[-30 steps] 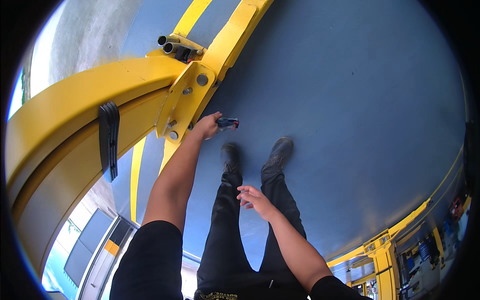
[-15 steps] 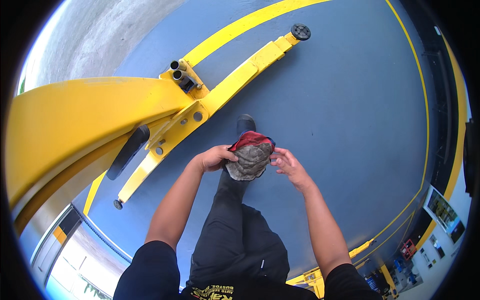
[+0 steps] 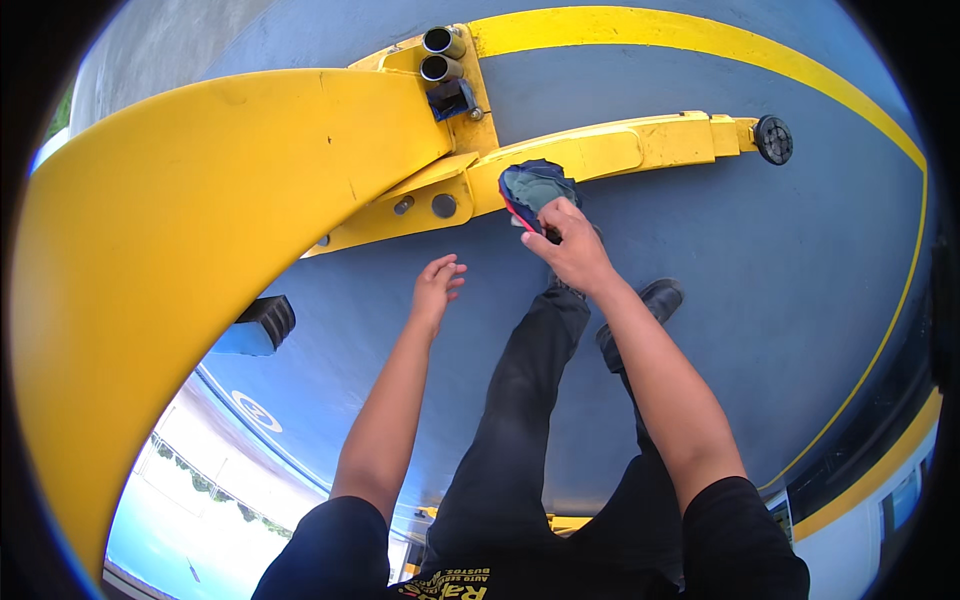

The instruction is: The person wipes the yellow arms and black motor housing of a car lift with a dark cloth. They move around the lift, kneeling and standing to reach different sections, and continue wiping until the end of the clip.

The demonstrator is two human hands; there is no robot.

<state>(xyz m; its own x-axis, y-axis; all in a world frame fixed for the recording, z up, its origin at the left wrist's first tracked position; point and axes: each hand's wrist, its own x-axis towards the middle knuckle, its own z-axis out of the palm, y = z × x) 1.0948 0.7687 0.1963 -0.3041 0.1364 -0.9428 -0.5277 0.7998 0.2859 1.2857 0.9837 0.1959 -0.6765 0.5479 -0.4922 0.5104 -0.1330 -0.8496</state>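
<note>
My right hand (image 3: 577, 252) grips a bunched cloth rag (image 3: 537, 187), dark blue and grey-green with a red edge. It holds the rag out in front of me, over the near side of a yellow lift arm (image 3: 670, 140); whether the rag touches the arm I cannot tell. Lower and to the left, my left hand (image 3: 434, 290) hangs in the air, fingers loosely apart and holding nothing. Under the right wrist are my dark trouser leg (image 3: 515, 400) and a black shoe (image 3: 662, 298).
A large yellow lift column (image 3: 190, 190) fills the left side. Two metal tubes (image 3: 441, 68) stand by the arm's pivot. The arm ends at the right in a round black pad (image 3: 773, 140). Yellow lines (image 3: 700, 38) mark the blue floor (image 3: 760, 270).
Both hands held the rag area before; now the left hand is away from it and the right hand carries it forward to the lift arm. My view has turned, and I stand closer to the column.
</note>
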